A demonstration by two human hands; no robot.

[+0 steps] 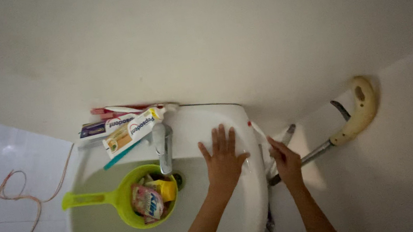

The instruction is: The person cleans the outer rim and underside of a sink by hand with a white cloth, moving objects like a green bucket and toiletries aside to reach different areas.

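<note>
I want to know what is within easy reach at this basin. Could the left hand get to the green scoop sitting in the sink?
Probably yes. The left hand lies flat on the sink rim, and the green scoop sits just beside it in the bowl, with only the tap nearby, off to one side.

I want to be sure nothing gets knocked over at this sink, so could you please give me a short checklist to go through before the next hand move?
1. Left hand flat and steady on the sink rim: ok.
2. Right hand has a firm grip on the white toothbrush: cannot tell, fingers hide the handle.
3. Green strainer with sachets sits inside the basin, away from both hands: ok.
4. Toothpaste tubes lie securely on the back ledge: not ok, one overhangs the basin.
5. Tap is off: ok, no water visible.
6. Metal pipe beside the right hand is clear of it: cannot tell.
</note>
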